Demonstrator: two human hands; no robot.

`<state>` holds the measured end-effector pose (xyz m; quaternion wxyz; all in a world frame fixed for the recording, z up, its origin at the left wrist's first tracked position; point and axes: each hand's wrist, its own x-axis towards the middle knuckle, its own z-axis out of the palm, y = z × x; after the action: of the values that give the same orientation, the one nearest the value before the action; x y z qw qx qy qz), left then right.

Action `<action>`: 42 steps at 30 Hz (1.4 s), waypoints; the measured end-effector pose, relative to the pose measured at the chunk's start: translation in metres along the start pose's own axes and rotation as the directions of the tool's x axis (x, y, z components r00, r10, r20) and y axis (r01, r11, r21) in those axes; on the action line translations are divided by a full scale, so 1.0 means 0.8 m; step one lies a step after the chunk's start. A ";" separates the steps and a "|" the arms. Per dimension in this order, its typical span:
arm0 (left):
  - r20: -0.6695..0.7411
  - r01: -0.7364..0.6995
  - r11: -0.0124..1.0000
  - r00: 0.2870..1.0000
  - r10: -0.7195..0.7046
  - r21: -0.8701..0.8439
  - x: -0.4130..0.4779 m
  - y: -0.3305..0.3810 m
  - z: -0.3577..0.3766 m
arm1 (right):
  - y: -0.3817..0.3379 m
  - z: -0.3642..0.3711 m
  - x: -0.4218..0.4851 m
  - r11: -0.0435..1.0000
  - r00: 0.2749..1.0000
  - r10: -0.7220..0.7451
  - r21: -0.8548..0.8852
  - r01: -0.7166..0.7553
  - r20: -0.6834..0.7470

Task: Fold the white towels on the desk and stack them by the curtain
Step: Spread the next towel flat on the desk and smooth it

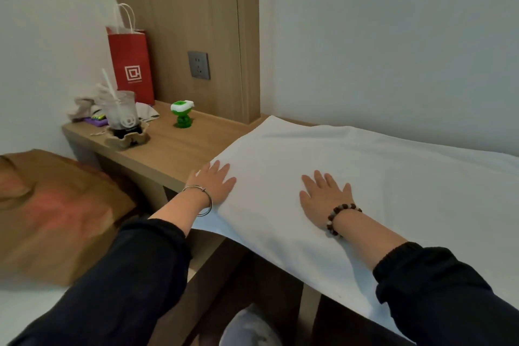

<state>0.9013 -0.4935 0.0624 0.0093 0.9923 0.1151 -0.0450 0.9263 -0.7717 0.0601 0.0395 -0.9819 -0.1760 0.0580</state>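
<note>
Grip state: left grip (214,184) and right grip (323,196), both bare hands, lie flat with fingers spread apart, pressing on one white towel (379,177). Towel: soft, smooth, rectangular, spread across the wood-grain worktop (182,146), near edge overhanging the front. One wooden wall panel (174,22) rises behind, between plain white walls. Left end of worktop: one red paper bag (130,64), one clear plastic cup (120,112) with straw, one green toy (182,115). One grey socket (198,65) sits on the panel.

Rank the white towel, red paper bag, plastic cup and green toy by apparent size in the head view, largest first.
white towel
red paper bag
plastic cup
green toy
The towel's nearness exaggerates its lead.
</note>
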 end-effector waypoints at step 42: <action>0.105 -0.667 0.730 0.724 0.682 -0.147 -0.115 0.301 -0.030 | 0.163 -0.103 -0.037 0.873 0.981 0.147 0.483 -0.067 -0.129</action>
<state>0.8697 -0.7480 0.0965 0.0830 0.9579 -0.2528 -0.1080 0.9534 -0.9086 0.1322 0.2905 -0.9516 -0.0976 0.0216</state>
